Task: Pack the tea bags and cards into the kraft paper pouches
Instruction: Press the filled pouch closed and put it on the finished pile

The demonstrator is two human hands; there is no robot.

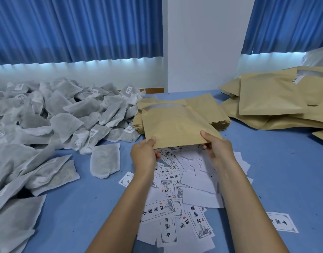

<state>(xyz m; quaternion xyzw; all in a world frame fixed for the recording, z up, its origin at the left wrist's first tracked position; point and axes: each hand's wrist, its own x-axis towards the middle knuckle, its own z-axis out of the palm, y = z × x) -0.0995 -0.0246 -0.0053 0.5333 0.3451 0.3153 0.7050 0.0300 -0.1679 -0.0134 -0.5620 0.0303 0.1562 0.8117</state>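
Pouch-opening looks to be the step in hand. The left hand (144,155) and the right hand (218,148) each pinch a near corner of one kraft paper pouch (177,126), thumb on top and fingers curled underneath. This grip suits pulling the two paper layers apart at the near edge, which is probably the mouth. The pouch is tilted up off the table (277,161), and its far end reaches over the stack of empty pouches (220,121) just behind it.

Supplies lie within reach on purpose, I judge. The tea bags (65,114) are heaped on the left, with one lying apart near the left forearm. The cards (177,199) are scattered directly under the hands. Neither has gone into the held pouch yet, as far as can be seen.

On the far right lies a looser pile of bulkier pouches (270,95), seemingly filled and set aside. Whether the mouth has actually parted is hidden by the fingers.
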